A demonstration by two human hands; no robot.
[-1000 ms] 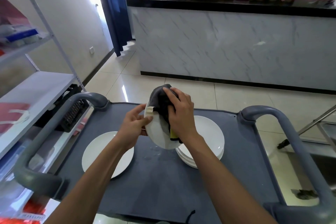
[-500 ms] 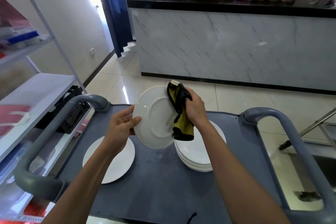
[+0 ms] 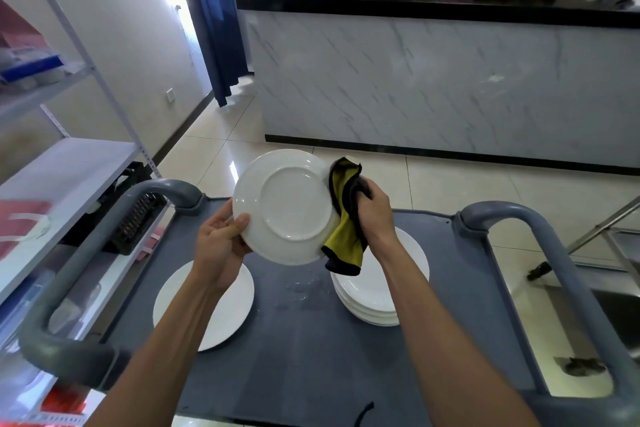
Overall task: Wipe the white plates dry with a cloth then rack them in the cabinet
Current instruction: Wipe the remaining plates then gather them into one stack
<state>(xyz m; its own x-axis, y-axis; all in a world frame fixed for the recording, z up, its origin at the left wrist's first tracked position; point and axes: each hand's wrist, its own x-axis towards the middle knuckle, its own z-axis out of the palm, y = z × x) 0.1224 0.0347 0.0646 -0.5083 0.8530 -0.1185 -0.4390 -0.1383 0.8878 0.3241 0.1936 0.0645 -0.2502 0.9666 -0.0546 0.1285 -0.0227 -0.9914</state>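
A white plate (image 3: 285,206) is held up over the cart with its underside facing me. My left hand (image 3: 220,241) grips its lower left rim, thumb on the underside. My right hand (image 3: 375,213) holds a yellow and dark grey cloth (image 3: 344,218) bunched against the plate's right rim; the cloth's tail hangs down. A single white plate (image 3: 221,315) lies on the cart at the left, partly under my left forearm. A stack of white plates (image 3: 377,298) sits at the right, partly behind my right arm.
The grey cart (image 3: 311,357) has a curved handle on the left (image 3: 104,229) and on the right (image 3: 554,260). A white metal shelf unit (image 3: 62,163) stands at the left. A marble-fronted counter (image 3: 433,80) lies ahead. Water drops (image 3: 301,288) wet the cart top.
The plate has turned from edge-on to its underside facing me and has risen. The cloth moved from covering the plate's face to its right rim.
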